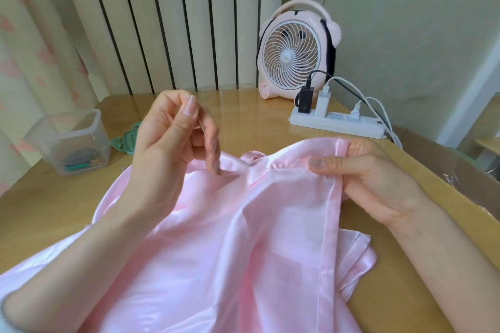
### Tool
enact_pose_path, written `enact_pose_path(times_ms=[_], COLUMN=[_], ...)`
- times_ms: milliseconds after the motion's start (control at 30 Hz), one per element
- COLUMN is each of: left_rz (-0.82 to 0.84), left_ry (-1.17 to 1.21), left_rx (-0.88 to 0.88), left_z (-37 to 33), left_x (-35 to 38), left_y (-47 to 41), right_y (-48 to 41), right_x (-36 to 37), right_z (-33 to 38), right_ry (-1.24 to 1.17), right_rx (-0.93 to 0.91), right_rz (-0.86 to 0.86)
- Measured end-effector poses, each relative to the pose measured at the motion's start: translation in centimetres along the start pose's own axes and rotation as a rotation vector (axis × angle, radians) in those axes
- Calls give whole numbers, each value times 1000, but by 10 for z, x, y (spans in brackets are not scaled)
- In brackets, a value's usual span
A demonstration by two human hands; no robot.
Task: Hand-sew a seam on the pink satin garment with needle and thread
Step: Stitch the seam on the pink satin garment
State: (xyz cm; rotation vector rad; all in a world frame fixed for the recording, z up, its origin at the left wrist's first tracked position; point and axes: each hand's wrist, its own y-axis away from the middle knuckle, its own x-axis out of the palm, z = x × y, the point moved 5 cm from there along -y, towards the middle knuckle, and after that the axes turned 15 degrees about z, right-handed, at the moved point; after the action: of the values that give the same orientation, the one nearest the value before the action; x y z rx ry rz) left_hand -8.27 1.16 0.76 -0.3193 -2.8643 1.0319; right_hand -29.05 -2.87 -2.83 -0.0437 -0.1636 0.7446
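Thumb and forefinger of the left hand [173, 140] were pressed together on one thin, straight metal needle [201, 127], held raised above the cloth. The other fingers curled downward, one tip touching a raised fold of the pink satin garment [243, 238]. Any thread was too fine to make out.

The right hand [376, 173] pinched the garment's folded hem. Its thumb lay flat on top of the cloth and its fingers were tucked beneath and behind the edge. Between the two hands the satin was drawn up into a soft ridge. Below them it spilled toward the person in glossy, smooth folds, with a stitched hem band running down from the right thumb. The single garment lay on a glossy wooden tabletop [257, 116].

Beyond the left hand, on its outer side, stood one clear, square plastic tub [67, 140] with small dark and green items at the bottom. One mint-green lid [125, 140] lay between the tub and that hand. Beyond the right hand lay one long white power strip [338, 123] carrying three plugs [323, 101], one black and two white. Just behind it stood one rounded pink fan [295, 57] with a white spiral grille and an arched handle.
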Motion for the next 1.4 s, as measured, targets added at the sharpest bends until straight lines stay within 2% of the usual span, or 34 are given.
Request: enact_pose_path(times_ms=[267,533,833,1000,1100,1233,1400], left_rz=[-127,-225,-287,-325,-298,-331,-331], left_ry=[-290,-440,-410,-417,-408,-393,-382], left_rx=[5,-6,-71,-75,-88,-55,-71], left_z=[-5,-10,-1,3,6,5,5], left_x=[-48,-100,-155,-151,-141,-137,-135], left_y=[-8,-13,-17,-15,-17,-16,-16], right_y=[0,-2,-2,-3,-1,0,0], right_x=[-4,-10,-10,-12,-9,-4,-3], right_z=[2,-4,-5,-2,-1,5,5], right_ry=[50,54,58,66,146,407,500], right_rx=[-2,16,13,-48,-42,-26,10], right_rz=[14,6,13,-75,-34,8,59])
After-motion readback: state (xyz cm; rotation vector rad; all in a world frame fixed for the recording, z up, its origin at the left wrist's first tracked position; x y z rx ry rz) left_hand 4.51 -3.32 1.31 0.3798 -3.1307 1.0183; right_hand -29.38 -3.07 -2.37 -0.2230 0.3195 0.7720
